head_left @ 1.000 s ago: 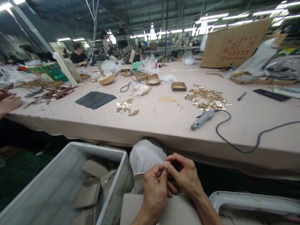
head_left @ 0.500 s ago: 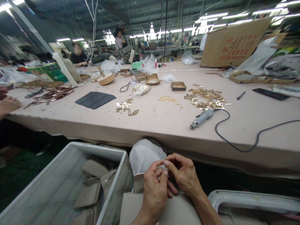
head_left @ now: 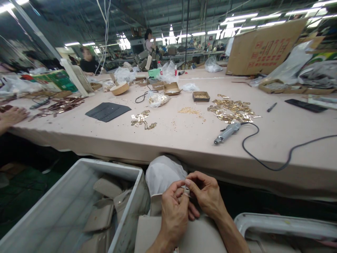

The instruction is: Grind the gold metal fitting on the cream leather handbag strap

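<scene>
My left hand (head_left: 173,211) and my right hand (head_left: 206,195) meet below the table edge, over a beige leather piece (head_left: 189,235) on my lap. The fingertips of both hands pinch a small part (head_left: 186,190) between them; it is too small to name. A white plastic bag (head_left: 163,174) bulges just behind my hands. On the table ahead lie a grey electric screwdriver (head_left: 226,132) with a black cord, a heap of gold metal fittings (head_left: 233,110) and a smaller cluster of fittings (head_left: 142,119).
A grey plastic crate (head_left: 79,196) with several beige leather pieces stands at my left, another bin rim (head_left: 284,226) at my right. The pink table (head_left: 184,140) also carries a black sheet (head_left: 107,111), a small box of screws (head_left: 200,96) and a cardboard box (head_left: 263,47). A co-worker's hand (head_left: 12,116) rests at far left.
My fingertips have shifted slightly around the small part. A person in the background has walked to the right. The co-worker's hand at left has moved a little.
</scene>
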Action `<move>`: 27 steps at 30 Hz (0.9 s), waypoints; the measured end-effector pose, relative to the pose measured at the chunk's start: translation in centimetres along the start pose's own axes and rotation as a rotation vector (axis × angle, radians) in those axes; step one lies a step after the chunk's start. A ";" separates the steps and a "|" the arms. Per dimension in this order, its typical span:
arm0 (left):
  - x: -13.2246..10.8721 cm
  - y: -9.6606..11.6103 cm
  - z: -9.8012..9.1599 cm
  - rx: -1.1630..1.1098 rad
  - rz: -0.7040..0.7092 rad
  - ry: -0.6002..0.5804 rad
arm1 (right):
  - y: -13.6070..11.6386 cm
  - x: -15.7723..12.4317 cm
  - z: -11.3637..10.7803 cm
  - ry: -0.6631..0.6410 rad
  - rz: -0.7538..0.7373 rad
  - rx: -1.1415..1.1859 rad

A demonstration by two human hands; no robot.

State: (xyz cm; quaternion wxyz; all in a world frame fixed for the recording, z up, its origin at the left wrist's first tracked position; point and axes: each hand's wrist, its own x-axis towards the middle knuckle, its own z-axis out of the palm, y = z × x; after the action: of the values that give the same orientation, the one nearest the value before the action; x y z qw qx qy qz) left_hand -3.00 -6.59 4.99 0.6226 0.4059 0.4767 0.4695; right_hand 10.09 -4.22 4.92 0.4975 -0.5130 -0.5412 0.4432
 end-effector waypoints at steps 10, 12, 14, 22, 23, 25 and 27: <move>-0.1 0.1 -0.1 -0.018 0.011 -0.003 | -0.1 -0.1 0.0 -0.008 -0.003 0.014; -0.2 0.1 -0.1 -0.019 0.022 -0.002 | -0.1 0.0 0.0 -0.014 -0.002 0.014; -0.4 0.1 -0.1 -0.015 0.028 -0.002 | -0.1 0.0 -0.1 -0.017 -0.009 0.010; 0.0 -0.1 -0.3 0.009 0.031 0.017 | -0.3 0.2 0.2 -0.016 -0.045 -0.058; 0.0 -0.1 -0.3 0.016 0.030 0.019 | -0.3 0.2 0.3 -0.009 -0.046 -0.077; 0.0 -0.1 -0.3 0.029 0.026 0.024 | -0.3 0.4 0.5 0.021 -0.047 -0.123; 0.1 0.0 -0.3 0.043 0.013 0.033 | -0.2 0.6 0.8 0.069 -0.049 -0.173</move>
State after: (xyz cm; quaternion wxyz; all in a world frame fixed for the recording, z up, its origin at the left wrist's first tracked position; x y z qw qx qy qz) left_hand -3.27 -6.51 4.94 0.6027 0.4144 0.4942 0.4699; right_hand 9.28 -3.64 5.06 0.4803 -0.5556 -0.5725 0.3644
